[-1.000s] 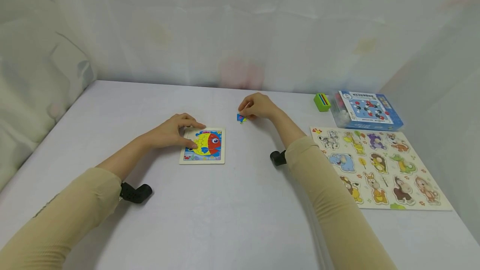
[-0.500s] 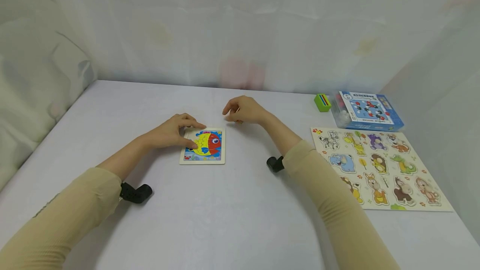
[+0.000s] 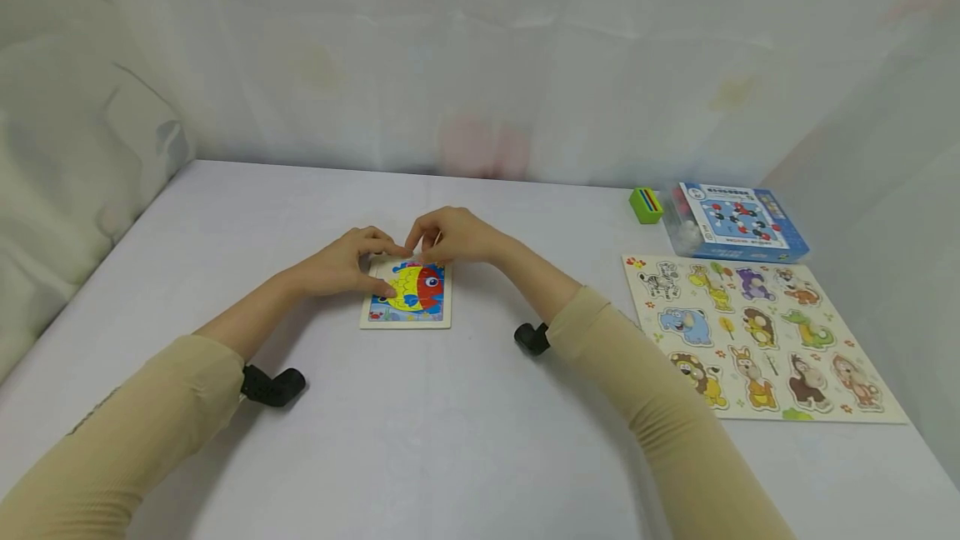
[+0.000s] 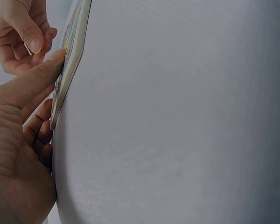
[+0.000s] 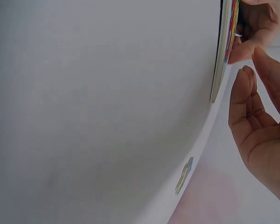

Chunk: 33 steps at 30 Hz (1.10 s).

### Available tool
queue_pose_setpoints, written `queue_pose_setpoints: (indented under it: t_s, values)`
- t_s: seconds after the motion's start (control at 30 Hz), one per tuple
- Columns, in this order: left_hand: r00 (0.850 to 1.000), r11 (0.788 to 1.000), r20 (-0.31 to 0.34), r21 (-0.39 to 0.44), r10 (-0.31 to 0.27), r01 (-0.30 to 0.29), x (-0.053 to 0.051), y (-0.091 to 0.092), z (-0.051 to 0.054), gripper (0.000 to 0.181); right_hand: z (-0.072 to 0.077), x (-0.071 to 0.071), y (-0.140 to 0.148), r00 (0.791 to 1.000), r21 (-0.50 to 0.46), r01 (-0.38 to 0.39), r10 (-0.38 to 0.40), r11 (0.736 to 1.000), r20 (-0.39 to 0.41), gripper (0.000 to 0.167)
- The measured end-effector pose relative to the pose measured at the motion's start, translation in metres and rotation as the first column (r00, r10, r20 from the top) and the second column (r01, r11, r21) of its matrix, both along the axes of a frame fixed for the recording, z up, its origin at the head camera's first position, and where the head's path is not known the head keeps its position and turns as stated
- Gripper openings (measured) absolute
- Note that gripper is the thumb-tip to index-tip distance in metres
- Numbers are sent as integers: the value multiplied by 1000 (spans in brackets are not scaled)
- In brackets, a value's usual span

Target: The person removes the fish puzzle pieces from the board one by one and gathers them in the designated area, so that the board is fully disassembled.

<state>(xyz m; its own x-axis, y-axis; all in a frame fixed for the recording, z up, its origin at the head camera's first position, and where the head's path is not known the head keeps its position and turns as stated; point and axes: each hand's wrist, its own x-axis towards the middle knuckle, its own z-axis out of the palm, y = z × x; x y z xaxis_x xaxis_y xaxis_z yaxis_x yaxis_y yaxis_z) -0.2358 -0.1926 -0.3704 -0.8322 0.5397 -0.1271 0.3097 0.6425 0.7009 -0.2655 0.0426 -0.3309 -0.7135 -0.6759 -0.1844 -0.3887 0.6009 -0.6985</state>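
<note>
A square fish puzzle lies flat on the table. The left hand grips its left side, thumb on the picture and fingers along the far edge; the left wrist view shows this thumb on the face of the puzzle. Over the far edge of the puzzle is the right hand, thumb and index fingertips close together beside the left fingertips. In the right wrist view that hand has bent fingers; whether a piece is between them I cannot tell. A loose piece lies on the table, unseen in the head view.
On the right lies a board of animal pictures. Behind it stand a blue box with a clear side and a small green block. A pale curtain hangs behind the table.
The right hand has moved left and nearer, from the loose blue and yellow pieces or piece to the puzzle's far edge. The left hand and the puzzle have stayed in place.
</note>
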Motion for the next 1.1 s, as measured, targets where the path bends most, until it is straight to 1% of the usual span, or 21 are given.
queue_pose_setpoints:
  t_s: [0.23,0.5,0.67,0.83,0.97,1.1]
  values:
    - [1000,1000,-4,10,-7,7,-1,-1,-1,54,-1,5,-10,999,28,-43,44,999,-7,19]
    - [1000,1000,-21,-18,-13,12,-2,-2,-2,55,-6,8,-15,997,38,-75,75,996,-15,19]
    - [1000,1000,-24,-9,-14,14,-2,-2,-2,55,-8,8,-16,997,48,-78,79,996,-24,22]
    - [999,1000,-37,13,-19,20,-2,-1,-1,51,-11,8,-17,995,49,-96,97,994,-37,24]
    - [1000,1000,-23,15,-7,7,-2,1,-2,48,-11,8,-16,993,62,-105,108,992,-44,25]
    - [999,1000,-35,6,4,-4,-3,3,-3,50,-10,9,-16,993,77,-108,111,991,-35,26]
